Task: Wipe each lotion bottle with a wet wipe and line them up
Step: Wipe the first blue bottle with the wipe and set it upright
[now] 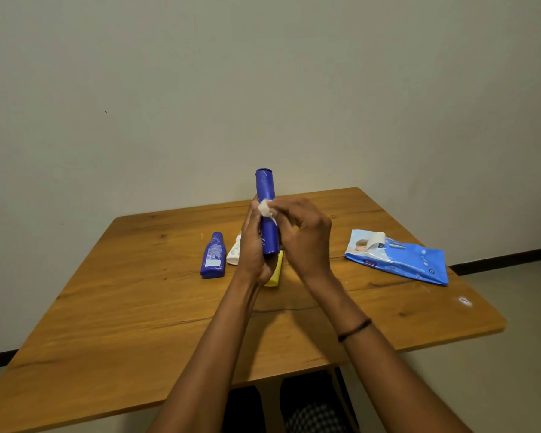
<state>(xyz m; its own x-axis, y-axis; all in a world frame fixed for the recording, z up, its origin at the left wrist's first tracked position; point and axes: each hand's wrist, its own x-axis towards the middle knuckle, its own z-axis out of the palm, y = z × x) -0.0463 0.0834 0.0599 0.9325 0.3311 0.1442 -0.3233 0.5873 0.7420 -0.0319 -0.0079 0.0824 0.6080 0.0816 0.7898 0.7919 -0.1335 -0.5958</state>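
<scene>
- Head view: left hand (253, 245) gripping tall blue bottle (266, 210) upright, lifted above table (138, 292).
- Right hand (303, 235) pinching white wipe (266, 209), pressed on the bottle's mid-body.
- Small blue bottle (213, 256) lying flat left of the hands; white bottle (234, 253) just beside it.
- Yellow bottle (275, 271) lying under the hands, partly hidden.
- Wipe pack (397, 256) flat on the right, flap peeled up.

single head-worn view, forward and down over the wooden table (138, 323), wall behind

Four lotion bottles (266, 210), one wipes pack (397, 257)
</scene>
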